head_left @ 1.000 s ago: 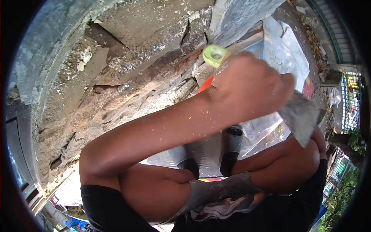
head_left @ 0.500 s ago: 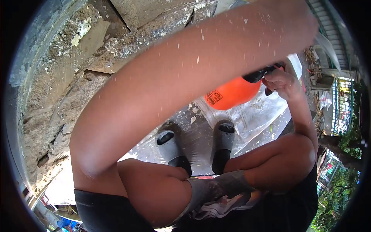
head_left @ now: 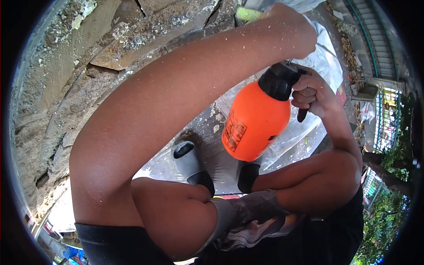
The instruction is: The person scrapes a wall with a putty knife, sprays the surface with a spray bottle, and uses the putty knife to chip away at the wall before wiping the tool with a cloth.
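Observation:
My right hand [head_left: 311, 92] is closed around the handle below the black top [head_left: 278, 79] of an orange sprayer bottle [head_left: 257, 121]. The bottle hangs tilted above my feet, its base toward the lower left. My left hand [head_left: 293, 33] is bent into a fist just above the black top, where a thin rod shows beneath it. A yellow-green piece [head_left: 249, 14] juts out to the left of this hand. My left fingers are mostly hidden, so what they grip cannot be made out. Small pale flecks cover my left forearm.
Rough stonework [head_left: 106, 57] with pale flakes runs along the left and top. Whitish plastic sheeting [head_left: 324, 57] lies on the ground beyond the bottle. My grey shoe [head_left: 187, 159] stands on the dusty floor. Fencing [head_left: 386, 119] and green plants [head_left: 384, 225] are at the right.
My left hand has moved left from the upper right edge and is now over the bottle top. More of the bottle shows, lower and nearer my feet. The yellow-green piece has come into view.

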A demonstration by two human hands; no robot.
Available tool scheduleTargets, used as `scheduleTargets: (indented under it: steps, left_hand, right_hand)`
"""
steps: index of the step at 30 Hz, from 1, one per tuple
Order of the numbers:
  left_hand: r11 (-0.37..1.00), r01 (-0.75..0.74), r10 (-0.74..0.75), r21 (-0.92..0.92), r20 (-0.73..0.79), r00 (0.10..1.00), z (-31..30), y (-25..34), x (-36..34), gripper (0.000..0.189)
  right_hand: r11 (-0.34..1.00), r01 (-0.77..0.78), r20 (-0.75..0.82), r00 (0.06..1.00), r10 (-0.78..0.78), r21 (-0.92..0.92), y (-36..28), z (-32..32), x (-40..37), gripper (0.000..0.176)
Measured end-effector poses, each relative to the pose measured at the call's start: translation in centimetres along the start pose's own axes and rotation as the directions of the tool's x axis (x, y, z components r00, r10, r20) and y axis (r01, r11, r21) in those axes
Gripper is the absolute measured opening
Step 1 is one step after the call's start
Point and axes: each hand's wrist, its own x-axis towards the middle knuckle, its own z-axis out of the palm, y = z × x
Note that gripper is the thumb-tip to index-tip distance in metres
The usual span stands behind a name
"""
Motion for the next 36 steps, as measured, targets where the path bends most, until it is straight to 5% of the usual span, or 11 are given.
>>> scheduleTargets:
  steps: [5, 8, 11, 15, 22, 31, 36]
  left_hand:
    - [0.996, 0.04, -0.033, -0.077, 0.093, 0.995, 3.0, 0.4, -1.3, 0.035]
    - [0.992, -0.004, 0.006, -0.123, 0.016, 1.0, 2.6, 0.1, -2.1, 0.031]
    - [0.991, -0.135, 0.136, 0.021, -0.174, 0.975, 1.0, -0.3, -2.7, 0.025]
    - [0.998, -0.063, 0.064, 0.018, -0.051, 0.997, -8.0, 0.8, -4.1, 0.011]
    - [0.996, -0.09, 0.085, -0.022, -0.151, 0.985, -3.4, 1.4, -5.2, 0.022]
    - [0.977, -0.107, 0.063, -0.183, -0.232, 0.971, 5.0, 2.6, -5.9, 0.024]
    - [0.984, -0.179, 0.171, -0.014, -0.222, 0.96, 3.6, 2.1, -5.5, 0.02]
  right_hand:
    - [1.0, -0.001, -0.061, 0.998, 0.001, 0.007, 0.4, 0.1, 0.1, 0.019]
    - [0.991, 0.062, -0.087, 0.994, -0.073, -0.119, 0.7, 0.0, 0.2, 0.025]
    - [0.951, 0.146, 0.004, 0.989, -0.15, -0.274, 0.8, 0.5, 0.4, 0.027]
    - [0.877, 0.207, 0.0, 0.973, -0.229, -0.434, 2.0, 0.9, 0.6, 0.053]
    - [0.858, 0.177, -0.111, 0.959, -0.26, -0.482, 2.8, -1.3, 0.4, 0.057]
    - [0.719, 0.05, -0.125, 0.974, -0.189, -0.693, 2.2, -0.4, -0.3, 0.024]
    - [0.781, 0.067, -0.122, 0.976, -0.181, -0.621, 2.5, -0.6, -0.1, 0.035]
